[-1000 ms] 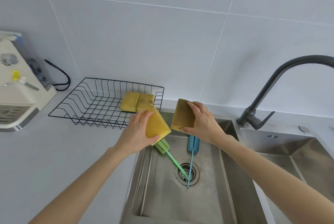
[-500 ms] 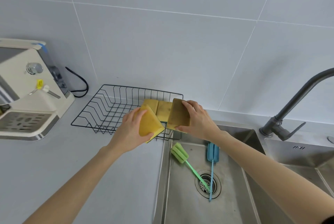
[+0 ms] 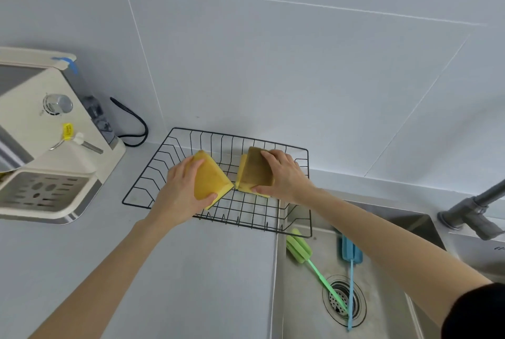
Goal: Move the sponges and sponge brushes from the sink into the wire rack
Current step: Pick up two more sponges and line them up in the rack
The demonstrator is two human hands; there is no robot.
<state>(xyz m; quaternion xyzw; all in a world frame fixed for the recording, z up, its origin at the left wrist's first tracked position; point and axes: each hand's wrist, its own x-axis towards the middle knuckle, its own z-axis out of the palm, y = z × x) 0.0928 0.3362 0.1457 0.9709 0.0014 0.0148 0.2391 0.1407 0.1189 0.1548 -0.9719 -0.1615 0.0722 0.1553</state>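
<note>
My left hand grips a yellow sponge over the middle of the black wire rack. My right hand holds a second yellow sponge with a brownish face, upright, over the rack's right part. Another yellow sponge shows just behind it in the rack, mostly hidden. In the steel sink lie a green sponge brush and a blue sponge brush, their thin handles reaching the drain.
A cream appliance with a black cord stands on the grey counter left of the rack. A dark faucet rises at the right edge, next to a second basin. Tiled wall runs behind everything.
Both hands have carried their sponges left and away from the sink to above the rack. The camera view has shifted left with them.
</note>
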